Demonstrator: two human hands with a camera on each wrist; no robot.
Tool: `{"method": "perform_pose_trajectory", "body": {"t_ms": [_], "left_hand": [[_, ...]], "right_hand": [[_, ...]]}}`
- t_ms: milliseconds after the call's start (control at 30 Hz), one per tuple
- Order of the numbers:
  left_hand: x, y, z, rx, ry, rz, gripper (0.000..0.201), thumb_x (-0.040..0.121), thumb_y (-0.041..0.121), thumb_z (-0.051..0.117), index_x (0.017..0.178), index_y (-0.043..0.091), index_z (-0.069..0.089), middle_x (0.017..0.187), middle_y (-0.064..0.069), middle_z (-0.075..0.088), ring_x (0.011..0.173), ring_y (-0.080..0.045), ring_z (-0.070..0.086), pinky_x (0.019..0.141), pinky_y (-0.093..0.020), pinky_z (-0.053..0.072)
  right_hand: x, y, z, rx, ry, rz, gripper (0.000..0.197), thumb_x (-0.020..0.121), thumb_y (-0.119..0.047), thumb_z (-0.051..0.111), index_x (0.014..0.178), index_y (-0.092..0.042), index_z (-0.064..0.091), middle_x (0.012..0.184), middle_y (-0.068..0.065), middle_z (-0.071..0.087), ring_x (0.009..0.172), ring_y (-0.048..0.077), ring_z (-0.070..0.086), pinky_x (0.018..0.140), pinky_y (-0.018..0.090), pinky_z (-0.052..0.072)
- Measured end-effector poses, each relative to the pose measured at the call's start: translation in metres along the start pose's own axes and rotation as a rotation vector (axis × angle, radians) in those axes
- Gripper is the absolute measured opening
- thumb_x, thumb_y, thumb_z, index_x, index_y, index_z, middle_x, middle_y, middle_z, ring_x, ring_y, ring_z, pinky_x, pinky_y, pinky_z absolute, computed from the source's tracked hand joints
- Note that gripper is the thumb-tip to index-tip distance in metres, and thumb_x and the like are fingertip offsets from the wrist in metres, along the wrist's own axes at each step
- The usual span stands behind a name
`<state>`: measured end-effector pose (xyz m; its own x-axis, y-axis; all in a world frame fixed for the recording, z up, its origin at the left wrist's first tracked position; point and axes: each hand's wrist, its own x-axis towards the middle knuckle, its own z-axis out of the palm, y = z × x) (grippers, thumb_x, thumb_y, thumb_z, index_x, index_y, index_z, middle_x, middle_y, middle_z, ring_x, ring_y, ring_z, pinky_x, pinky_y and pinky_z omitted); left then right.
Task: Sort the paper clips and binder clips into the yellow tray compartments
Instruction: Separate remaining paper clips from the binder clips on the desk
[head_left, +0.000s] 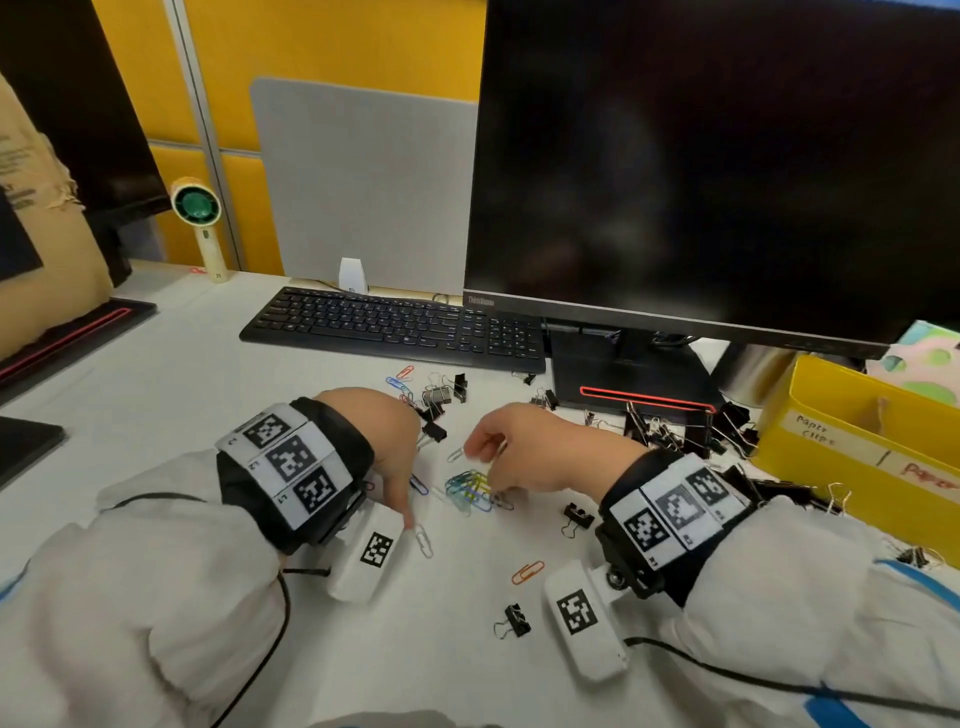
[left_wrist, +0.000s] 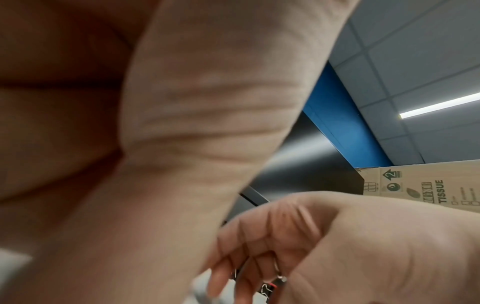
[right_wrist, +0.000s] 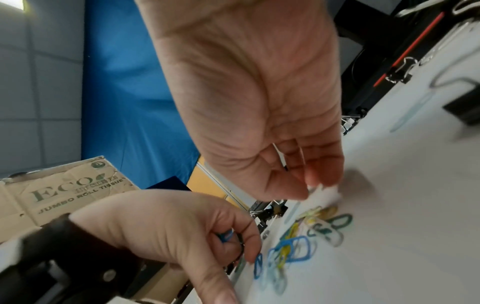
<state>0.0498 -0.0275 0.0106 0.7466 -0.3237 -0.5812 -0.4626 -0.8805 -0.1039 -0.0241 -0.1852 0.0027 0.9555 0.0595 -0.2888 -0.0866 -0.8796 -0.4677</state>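
A heap of coloured paper clips (head_left: 470, 489) (right_wrist: 296, 244) lies on the white desk between my hands. My right hand (head_left: 480, 457) (right_wrist: 311, 181) curls over it, fingertips pinched together at its far edge on what looks like a silver paper clip. My left hand (head_left: 395, 457) (right_wrist: 233, 242) holds a blue paper clip (right_wrist: 225, 236) in its curled fingers, and its thumb reaches down to a silver paper clip (head_left: 423, 540). The yellow tray (head_left: 831, 457), labelled for paper clips, stands at the right. Black binder clips (head_left: 675, 428) lie piled before it.
More binder clips (head_left: 441, 396) and paper clips lie by the keyboard (head_left: 395, 327). Single binder clips (head_left: 577, 517) (head_left: 514, 621) and an orange paper clip (head_left: 527, 571) lie near my right wrist. A monitor (head_left: 701, 156) on its stand (head_left: 634, 387) rises behind, with a cardboard box (head_left: 31, 234) at the left.
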Motion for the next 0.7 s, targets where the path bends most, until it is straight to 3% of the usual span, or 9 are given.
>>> {"method": "perform_pose_trajectory", "body": {"t_ms": [100, 233, 300, 400, 467, 533, 600, 700], "left_hand": [[0.002, -0.001, 0.001, -0.020, 0.044, 0.040, 0.075, 0.048, 0.062, 0.087, 0.108, 0.018, 0.072, 0.103, 0.002, 0.074, 0.097, -0.022, 0.068, 0.094, -0.039, 0.054], [0.001, -0.020, -0.003, 0.027, 0.095, 0.006, 0.063, 0.065, 0.046, 0.088, 0.115, 0.014, 0.069, 0.112, 0.000, 0.070, 0.105, -0.023, 0.064, 0.094, -0.038, 0.053], [-0.001, -0.034, -0.006, 0.050, 0.106, -0.055, 0.059, 0.063, 0.043, 0.090, 0.111, 0.015, 0.071, 0.106, 0.001, 0.072, 0.101, -0.024, 0.066, 0.093, -0.040, 0.054], [0.000, -0.047, -0.007, 0.059, 0.095, -0.117, 0.041, 0.059, 0.042, 0.092, 0.086, 0.017, 0.073, 0.086, 0.004, 0.071, 0.096, -0.025, 0.070, 0.092, -0.042, 0.056], [0.002, -0.053, -0.003, 0.042, 0.095, -0.144, 0.050, 0.057, 0.042, 0.092, 0.095, 0.015, 0.074, 0.091, 0.004, 0.071, 0.096, -0.024, 0.069, 0.091, -0.041, 0.056], [0.001, -0.059, 0.003, -0.019, 0.164, -0.149, 0.060, 0.058, 0.041, 0.092, 0.107, 0.013, 0.071, 0.094, 0.001, 0.071, 0.089, -0.021, 0.068, 0.084, -0.037, 0.057], [0.000, -0.066, 0.008, -0.111, 0.253, -0.133, 0.059, 0.061, 0.038, 0.090, 0.108, 0.008, 0.068, 0.088, 0.000, 0.068, 0.080, -0.021, 0.065, 0.074, -0.032, 0.054], [-0.001, -0.075, 0.011, -0.200, 0.334, -0.170, 0.065, 0.069, 0.036, 0.086, 0.120, 0.011, 0.055, 0.104, -0.003, 0.064, 0.090, -0.022, 0.062, 0.072, -0.031, 0.050]], "right_hand": [[0.008, -0.004, 0.007, 0.000, 0.006, -0.027, 0.050, 0.084, -0.001, 0.060, 0.132, -0.017, 0.060, 0.120, 0.000, 0.057, 0.106, 0.017, 0.057, 0.085, 0.024, 0.049], [0.015, -0.013, 0.017, 0.089, -0.052, -0.135, 0.048, 0.085, 0.001, 0.060, 0.129, -0.018, 0.064, 0.115, -0.004, 0.057, 0.081, 0.001, 0.052, 0.069, 0.010, 0.041], [0.019, -0.021, 0.019, 0.092, -0.079, -0.214, 0.049, 0.086, -0.005, 0.066, 0.132, -0.022, 0.063, 0.119, -0.005, 0.055, 0.086, 0.002, 0.051, 0.078, 0.015, 0.041], [0.022, -0.037, 0.028, 0.062, -0.162, -0.380, 0.044, 0.086, -0.020, 0.075, 0.129, -0.027, 0.065, 0.115, -0.007, 0.054, 0.099, 0.005, 0.051, 0.095, 0.023, 0.042], [0.024, -0.045, 0.036, -0.007, -0.180, -0.458, 0.039, 0.087, -0.021, 0.074, 0.125, -0.024, 0.069, 0.119, -0.004, 0.057, 0.111, 0.012, 0.052, 0.103, 0.029, 0.042], [0.025, -0.047, 0.039, -0.052, -0.151, -0.487, 0.032, 0.088, -0.018, 0.073, 0.120, -0.021, 0.073, 0.122, -0.002, 0.061, 0.114, 0.014, 0.054, 0.104, 0.028, 0.042], [0.024, -0.043, 0.035, -0.005, -0.150, -0.452, 0.025, 0.087, -0.014, 0.073, 0.111, -0.020, 0.077, 0.113, -0.004, 0.069, 0.104, 0.012, 0.062, 0.099, 0.030, 0.049], [0.023, -0.034, 0.024, -0.018, -0.130, -0.373, 0.018, 0.085, -0.010, 0.070, 0.094, -0.019, 0.082, 0.094, -0.006, 0.076, 0.087, 0.012, 0.069, 0.087, 0.036, 0.058]]}}
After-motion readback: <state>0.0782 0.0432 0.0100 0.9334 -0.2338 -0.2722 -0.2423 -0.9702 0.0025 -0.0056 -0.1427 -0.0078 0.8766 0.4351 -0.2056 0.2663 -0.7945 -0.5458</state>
